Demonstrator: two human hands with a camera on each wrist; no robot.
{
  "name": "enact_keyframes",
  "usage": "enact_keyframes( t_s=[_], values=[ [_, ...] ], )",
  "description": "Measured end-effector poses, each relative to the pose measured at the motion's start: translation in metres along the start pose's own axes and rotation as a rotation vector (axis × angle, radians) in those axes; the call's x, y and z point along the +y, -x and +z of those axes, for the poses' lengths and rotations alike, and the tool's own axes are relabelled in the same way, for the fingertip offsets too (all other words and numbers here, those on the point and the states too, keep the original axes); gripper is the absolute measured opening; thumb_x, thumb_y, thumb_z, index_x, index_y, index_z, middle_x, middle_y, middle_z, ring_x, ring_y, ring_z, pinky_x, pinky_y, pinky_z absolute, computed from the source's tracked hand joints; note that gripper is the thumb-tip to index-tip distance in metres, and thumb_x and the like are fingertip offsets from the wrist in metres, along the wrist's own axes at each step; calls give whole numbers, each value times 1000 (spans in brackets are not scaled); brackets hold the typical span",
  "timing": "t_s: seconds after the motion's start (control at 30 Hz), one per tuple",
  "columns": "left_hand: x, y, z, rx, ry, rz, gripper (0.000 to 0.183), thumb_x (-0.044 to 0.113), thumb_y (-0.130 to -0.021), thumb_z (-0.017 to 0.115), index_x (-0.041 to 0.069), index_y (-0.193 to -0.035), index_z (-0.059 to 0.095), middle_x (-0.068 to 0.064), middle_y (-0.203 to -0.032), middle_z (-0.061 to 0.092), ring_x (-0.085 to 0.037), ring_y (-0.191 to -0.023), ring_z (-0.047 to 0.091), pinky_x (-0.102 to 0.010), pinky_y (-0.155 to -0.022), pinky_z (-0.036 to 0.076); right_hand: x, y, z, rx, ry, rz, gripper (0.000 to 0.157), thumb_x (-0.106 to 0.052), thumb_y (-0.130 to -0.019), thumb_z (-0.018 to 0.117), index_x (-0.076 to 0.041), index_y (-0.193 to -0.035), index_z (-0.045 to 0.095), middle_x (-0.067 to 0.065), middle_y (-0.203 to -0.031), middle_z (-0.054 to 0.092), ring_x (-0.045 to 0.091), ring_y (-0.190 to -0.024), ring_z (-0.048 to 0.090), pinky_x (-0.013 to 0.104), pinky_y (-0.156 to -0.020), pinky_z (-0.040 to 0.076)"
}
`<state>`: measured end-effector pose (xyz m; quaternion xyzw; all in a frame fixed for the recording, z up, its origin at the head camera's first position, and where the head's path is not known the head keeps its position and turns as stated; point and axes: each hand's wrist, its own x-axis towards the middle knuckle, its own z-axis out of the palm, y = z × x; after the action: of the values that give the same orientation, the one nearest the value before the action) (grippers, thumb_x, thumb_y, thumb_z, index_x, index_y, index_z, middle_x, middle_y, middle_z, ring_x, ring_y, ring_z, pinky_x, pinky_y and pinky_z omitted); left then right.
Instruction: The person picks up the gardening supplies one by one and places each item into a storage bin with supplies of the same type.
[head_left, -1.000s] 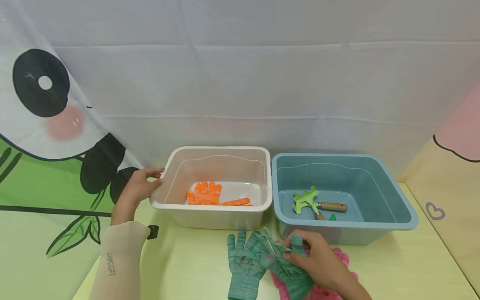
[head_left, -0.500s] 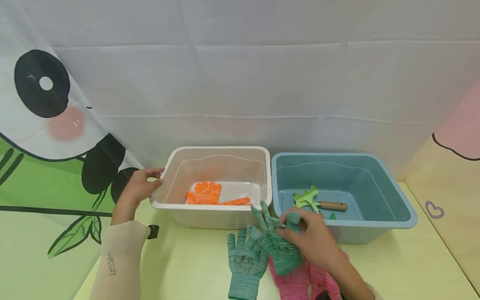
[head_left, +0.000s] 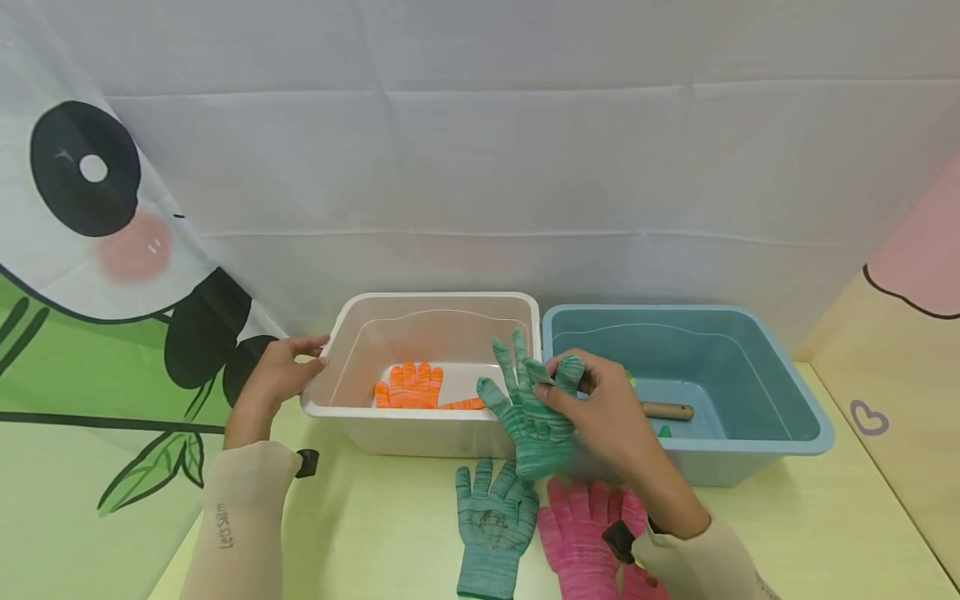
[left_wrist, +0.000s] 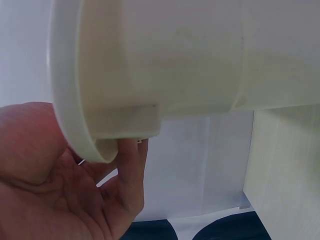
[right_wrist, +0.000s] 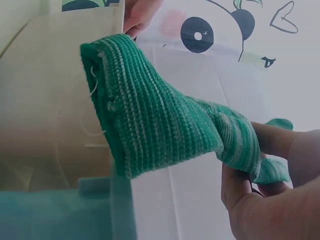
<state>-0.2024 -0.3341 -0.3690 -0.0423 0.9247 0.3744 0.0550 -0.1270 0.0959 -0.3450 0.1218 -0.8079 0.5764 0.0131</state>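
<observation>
My right hand pinches a green knit glove between thumb and fingers, up in front of the gap between the two basins. The glove's fingers overlap the right end of the white basin, and in the right wrist view its cuff hangs away from my hand. At the white basin's left side, my left hand grips the rim, with fingers tucked under the lip in the left wrist view. An orange glove lies inside that basin, beside a second orange piece partly hidden by the green glove.
Another green glove lies flat on the pale yellow table. Right of it are pink gloves, partly covered by my right sleeve. The blue basin holds a wooden-handled tool. A cloth backdrop hangs behind.
My right hand has lifted the green glove from over the pink gloves, up and away toward the basins, uncovering more of the pink ones. My left hand has stayed on the rim.
</observation>
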Motion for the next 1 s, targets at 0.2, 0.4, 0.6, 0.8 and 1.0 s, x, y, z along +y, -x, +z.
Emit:
enact_keyframes(
  t_s=[0.2, 0.4, 0.6, 0.8, 1.0],
  values=[
    [1, 0, 1, -3, -7, 0, 54, 12, -108, 56, -8, -156, 43, -37, -148, 50, -49, -128, 55, -53, -95, 55, -7, -18, 6, 31, 12, 12, 9, -10, -100, 74, -5, -104, 68, 6, -93, 63, 19, -85, 56, 32, -72, 44],
    [2, 1, 1, -4, -7, -9, 54, 13, -108, 56, -7, -156, 43, -37, -149, 49, -48, -127, 55, -54, -97, 54, -15, -37, 13, 39, -16, 34, 11, -9, -100, 73, -4, -109, 69, 6, -94, 62, 19, -81, 51, 33, -75, 44],
    [1, 0, 1, 2, -8, -11, 55, 13, -108, 56, -7, -156, 43, -36, -148, 50, -48, -126, 55, -57, -98, 53, -23, -54, 17, 13, -46, 68, 11, -9, -101, 72, -4, -110, 68, 6, -90, 59, 21, -82, 51, 34, -75, 44],
    [-1, -1, 1, 5, -15, -18, 54, 14, -108, 56, -6, -156, 44, -36, -148, 50, -50, -129, 53, -62, -102, 51, -30, -69, 24, -8, -58, 76, 11, -9, -101, 72, -3, -110, 70, 10, -104, 67, 23, -92, 60, 33, -78, 49],
    [-1, -2, 2, 10, -14, -11, 54, 13, -107, 56, -7, -156, 43, -37, -147, 51, -50, -130, 52, -62, -102, 50, -36, -82, 30, -33, -36, 86, 13, -8, -100, 73, -2, -112, 71, 13, -107, 68, 24, -94, 61, 32, -76, 49]
  ],
)
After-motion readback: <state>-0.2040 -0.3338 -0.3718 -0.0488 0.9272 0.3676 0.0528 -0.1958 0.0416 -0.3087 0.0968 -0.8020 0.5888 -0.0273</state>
